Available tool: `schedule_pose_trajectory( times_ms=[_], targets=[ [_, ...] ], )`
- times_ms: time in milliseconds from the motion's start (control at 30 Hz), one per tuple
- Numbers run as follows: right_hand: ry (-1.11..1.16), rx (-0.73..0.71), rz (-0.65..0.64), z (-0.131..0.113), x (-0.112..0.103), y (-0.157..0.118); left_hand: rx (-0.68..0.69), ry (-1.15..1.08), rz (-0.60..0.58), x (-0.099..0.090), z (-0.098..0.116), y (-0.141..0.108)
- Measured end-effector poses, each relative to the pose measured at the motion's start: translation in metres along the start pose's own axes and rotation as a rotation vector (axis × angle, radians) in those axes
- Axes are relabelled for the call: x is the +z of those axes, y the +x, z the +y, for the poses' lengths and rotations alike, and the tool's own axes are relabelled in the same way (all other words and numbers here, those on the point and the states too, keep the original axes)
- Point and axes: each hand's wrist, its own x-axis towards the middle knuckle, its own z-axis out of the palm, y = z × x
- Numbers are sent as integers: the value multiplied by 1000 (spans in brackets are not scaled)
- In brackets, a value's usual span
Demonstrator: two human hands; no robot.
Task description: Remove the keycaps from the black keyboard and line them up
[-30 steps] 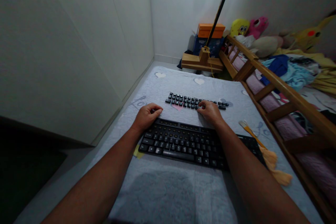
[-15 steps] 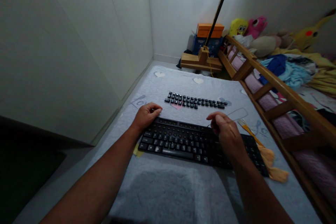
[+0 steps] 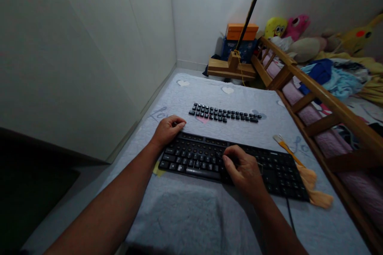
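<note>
A black computer keyboard (image 3: 203, 173) lies on the pale blue cloth, with bare round key seats in its upper left rows where keycaps are off. My left hand (image 3: 167, 130) is closed at its upper left corner, fingers curled against the edge and partly hidden. Over the middle keys, my right hand (image 3: 243, 169) is bent down with thumb and forefinger pinched together. A thin, light line shows beside its knuckles; what the fingers hold is hidden. Beyond the keyboard, loose black keycaps (image 3: 220, 112) are laid out in rows.
Right of the keyboard lie a brush with an orange handle (image 3: 285, 147) and an orange cloth (image 3: 320, 198). A wooden bed rail (image 3: 329, 87) runs along the right side, with clothes and plush toys behind. A pale panel (image 3: 89, 48) stands on the left.
My right hand has moved left and slightly down, from above the keyboard's right half to its middle keys. My left hand stays at the corner. The view has shifted slightly.
</note>
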Motion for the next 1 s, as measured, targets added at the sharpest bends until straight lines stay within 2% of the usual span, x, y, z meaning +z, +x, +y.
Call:
schedule_pose_trajectory(
  times_ms=[267, 533, 833, 1000],
  targets=[
    [-13, -69, -21, 2, 6, -3, -26, -18, 3, 0, 3, -1],
    [-29, -73, 64, 7, 2, -5, -18, -22, 8, 1, 2, -2],
    [-20, -41, 30, 7, -3, -1, -12, -27, 1, 0, 4, -2],
    [7, -23, -55, 8, -5, 5, -20, -7, 0, -1, 4, -2]
  ],
)
